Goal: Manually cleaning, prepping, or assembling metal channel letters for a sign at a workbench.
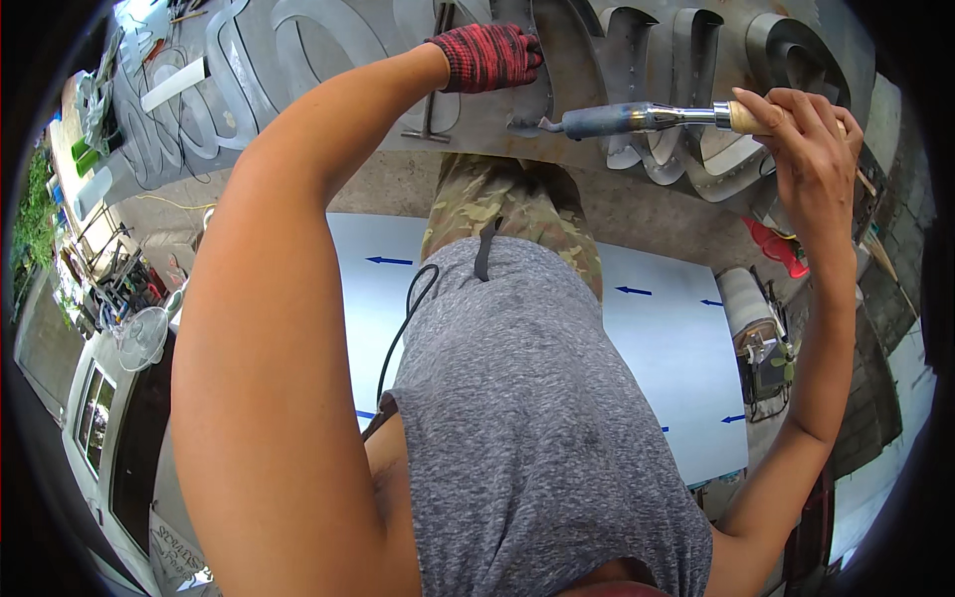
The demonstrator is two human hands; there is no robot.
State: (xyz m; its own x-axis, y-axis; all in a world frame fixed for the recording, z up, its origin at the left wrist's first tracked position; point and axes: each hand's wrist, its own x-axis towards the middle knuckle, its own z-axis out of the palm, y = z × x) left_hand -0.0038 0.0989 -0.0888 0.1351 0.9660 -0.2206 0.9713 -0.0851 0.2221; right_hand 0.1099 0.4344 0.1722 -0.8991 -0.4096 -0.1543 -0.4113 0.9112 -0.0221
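My right hand point(814, 134), bare, grips the wooden handle of a large soldering iron point(622, 119). The iron lies nearly level, its tip pointing left, close to the lower edge of a grey metal channel letter point(572, 55). My left hand point(489, 60) wears a red and black knit glove. Its fingers are curled in at the letter's left side, and whatever lies inside them is hidden. Under the letter spreads a grey metal work surface point(388, 164). A dark metal bar piece point(430, 131) lies just below the gloved hand.
More bent metal letters point(696, 159) stand to the right, and flat letter outlines point(234, 80) lie on the left. Behind me is a pale sheet with blue arrows point(657, 358). A fan point(144, 338) stands at the left; a red object point(776, 247) lies at the right.
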